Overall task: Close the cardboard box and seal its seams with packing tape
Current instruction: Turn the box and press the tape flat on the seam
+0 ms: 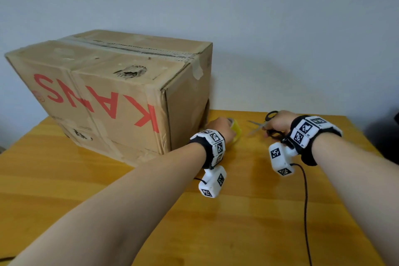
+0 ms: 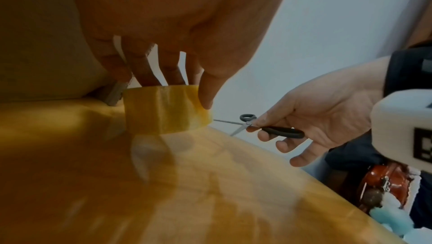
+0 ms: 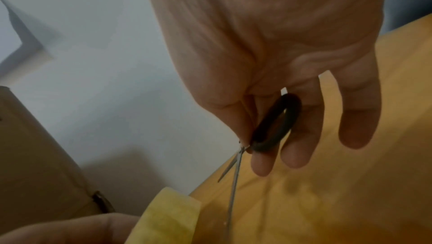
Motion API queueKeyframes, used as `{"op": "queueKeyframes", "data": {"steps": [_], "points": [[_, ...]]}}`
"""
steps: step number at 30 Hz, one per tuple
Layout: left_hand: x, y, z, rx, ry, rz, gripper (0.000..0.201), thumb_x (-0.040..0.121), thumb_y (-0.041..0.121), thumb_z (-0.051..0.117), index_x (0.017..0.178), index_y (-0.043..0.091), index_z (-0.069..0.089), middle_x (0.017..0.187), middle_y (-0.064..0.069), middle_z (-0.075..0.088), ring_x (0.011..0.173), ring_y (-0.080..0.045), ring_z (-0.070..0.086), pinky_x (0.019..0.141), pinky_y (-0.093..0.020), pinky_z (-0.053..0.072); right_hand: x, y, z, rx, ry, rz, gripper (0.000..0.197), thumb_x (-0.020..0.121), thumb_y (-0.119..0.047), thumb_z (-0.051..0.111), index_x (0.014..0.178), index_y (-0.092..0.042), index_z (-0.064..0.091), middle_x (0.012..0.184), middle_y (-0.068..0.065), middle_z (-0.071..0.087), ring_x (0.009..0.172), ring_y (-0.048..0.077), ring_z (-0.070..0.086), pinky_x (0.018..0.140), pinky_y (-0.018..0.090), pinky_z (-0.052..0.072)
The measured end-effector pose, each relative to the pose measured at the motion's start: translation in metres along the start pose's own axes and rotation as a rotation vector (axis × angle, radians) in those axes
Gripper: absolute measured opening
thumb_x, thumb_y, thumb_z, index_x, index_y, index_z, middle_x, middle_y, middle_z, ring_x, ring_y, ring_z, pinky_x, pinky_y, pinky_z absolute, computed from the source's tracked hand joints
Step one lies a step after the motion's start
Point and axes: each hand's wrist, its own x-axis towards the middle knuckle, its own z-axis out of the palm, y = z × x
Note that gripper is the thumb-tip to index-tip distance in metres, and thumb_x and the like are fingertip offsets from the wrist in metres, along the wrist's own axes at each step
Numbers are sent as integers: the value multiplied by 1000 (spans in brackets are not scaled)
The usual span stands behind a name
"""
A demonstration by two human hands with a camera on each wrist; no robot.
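Wooden table (image 1: 237, 211) against a pale wall: one closed box (image 1: 112, 93) sits left; just beside it, the left hand (image 1: 218, 125) grips one tape roll (image 1: 236, 130); the right hand (image 1: 278, 123) pinches one pair of scissors (image 1: 262, 126), blades apart.

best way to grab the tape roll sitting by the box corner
From above: fingers into the open core, thumb on the outer wall. The tape roll lies flat on the table, hole upward, with the cardboard box close beside it. The left hand already holds it so.
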Motion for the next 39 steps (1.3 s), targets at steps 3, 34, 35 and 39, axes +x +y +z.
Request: {"op": "queueKeyframes", "data": {"steps": [3,34,35,39], "points": [[6,1,7,94,20,-5,18,95,24,63,103,9,68,74,-3,54,65,-20,52,49,-25,34,16,11,9,27,22,24,19,84,-10,75,98,3,71,103,14,71,94,32,70,84,39,58],[-108,82,-102,-57,230,540,24,93,17,56,113,22,69,120,4,66,107,-14,61,88,-27,49,-92,-69,-25,482,-79,-417,9,100,-8,54,107,-10,60,116,12,66,90,27,67,81,47,57],[-115,83,-114,-76,227,561,23,93,17,57,110,23,71,115,6,68,100,-10,62,84,-24,49,-97,-75,-24,527,-84,-454,14,102,-14,52,113,-9,59,119,15,66,92,30,67,85,50,56],[-129,78,-162,-40,256,544,35,86,7,51,98,27,77,101,7,74,91,-7,66,83,-24,54,-115,-103,-21,621,-113,-454,47,103,-46,41,108,-8,66,105,16,75,87,32,71,83,48,59]]}}
